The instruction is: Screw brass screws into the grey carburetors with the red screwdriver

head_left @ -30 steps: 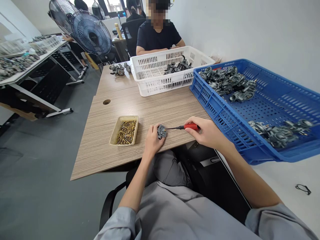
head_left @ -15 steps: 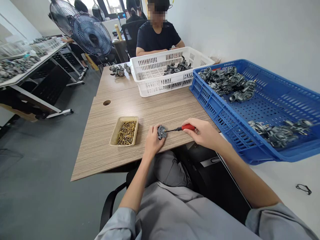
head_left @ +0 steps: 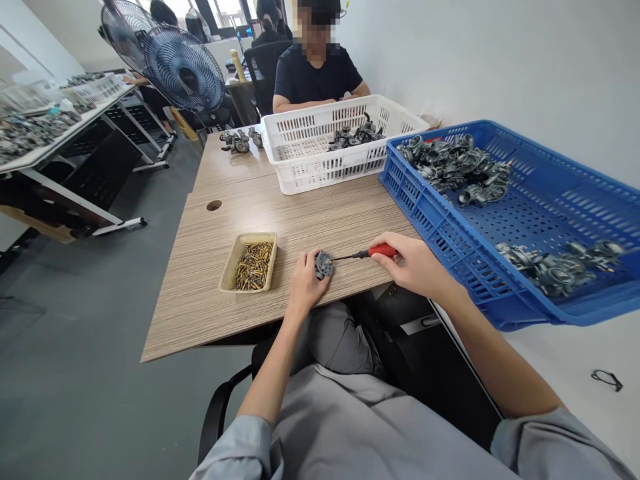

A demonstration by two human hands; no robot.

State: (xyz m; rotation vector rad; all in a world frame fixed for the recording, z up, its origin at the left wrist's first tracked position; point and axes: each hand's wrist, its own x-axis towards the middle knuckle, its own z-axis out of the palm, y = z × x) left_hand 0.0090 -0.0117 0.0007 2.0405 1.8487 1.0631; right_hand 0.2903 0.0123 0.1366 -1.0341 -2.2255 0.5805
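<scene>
My left hand (head_left: 306,283) grips a small grey metal part (head_left: 323,265) at the near edge of the wooden table (head_left: 310,213). My right hand (head_left: 415,267) is closed round a red-handled screwdriver (head_left: 373,253) whose thin shaft points left, with its tip at the part. A beige tray of small brass screws (head_left: 250,261) lies just left of my left hand.
A blue crate (head_left: 550,200) holding several grey metal parts hangs over the table's right side. A white basket (head_left: 335,143) with more parts stands behind it, and a person in a dark shirt (head_left: 314,70) sits across. Two fans (head_left: 183,60) stand at the back left.
The screwdriver handle has shifted slightly in my right hand; my left hand and the part stay where they were.
</scene>
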